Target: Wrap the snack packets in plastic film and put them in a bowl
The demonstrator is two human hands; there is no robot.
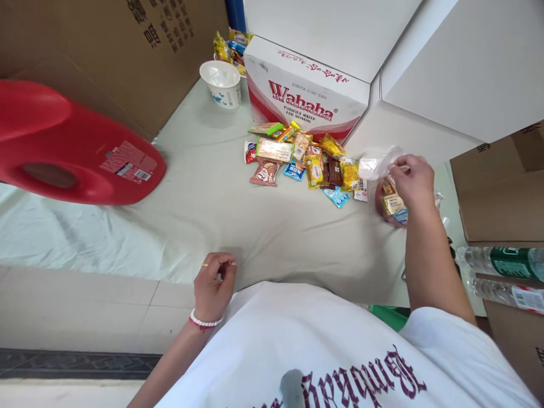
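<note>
Right hand [412, 180]'s pinching that clear plastic [369, 169] by the bowl [378, 205], snacks [315, 171] just left of it, curled left hand [215, 283] way farther off.

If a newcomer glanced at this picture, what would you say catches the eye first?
Probably the big red jug at the left. Next might come the Wahaha carton at the back, with colourful wrapped snacks heaped in front of it. Further right, the right hand pinches some clear plastic.
</note>
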